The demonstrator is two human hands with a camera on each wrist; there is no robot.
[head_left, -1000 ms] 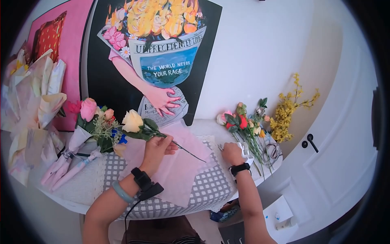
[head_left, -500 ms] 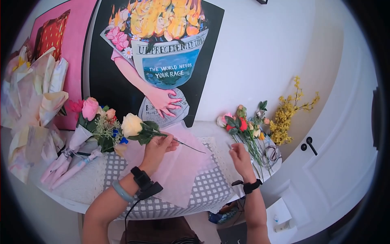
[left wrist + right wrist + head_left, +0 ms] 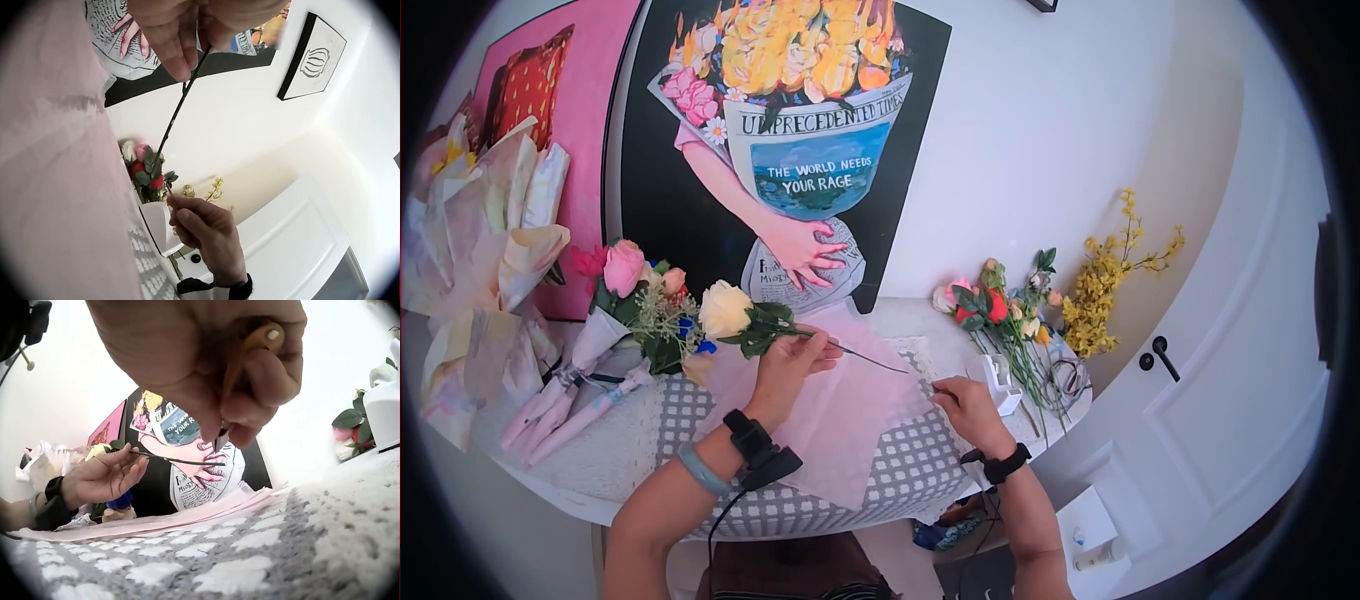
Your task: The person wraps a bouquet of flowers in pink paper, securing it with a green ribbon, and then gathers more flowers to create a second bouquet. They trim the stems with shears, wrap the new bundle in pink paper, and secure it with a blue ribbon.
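Observation:
My left hand (image 3: pixel 790 370) pinches the dark stem (image 3: pixel 172 125) of a cream rose (image 3: pixel 725 308) above pale pink wrapping paper (image 3: pixel 830 440). The bloom points left and the bare stem end slants down to the right. Near that end, my right hand (image 3: pixel 970 405) has its fingers curled round a small tool with an orange-brown handle (image 3: pixel 236 365) and a short metallic tip (image 3: pixel 220 437). In the right wrist view the tip lies close above the stem end. Fingers hide most of the tool, so I cannot tell its kind.
A white dispenser-like holder (image 3: pixel 1002 388) stands right of my right hand, by loose flowers (image 3: pixel 1000 305) with long stems. Yellow blossom branches (image 3: pixel 1095 310) lie behind them. Wrapped flowers (image 3: pixel 625 270) and larger paper-wrapped bouquets (image 3: pixel 480 280) fill the left. A painting (image 3: pixel 890 230) leans behind.
My right hand has left its place by the white holder, lifted, then come left towards the stem end. The left hand keeps its hold on the rose, nearly still.

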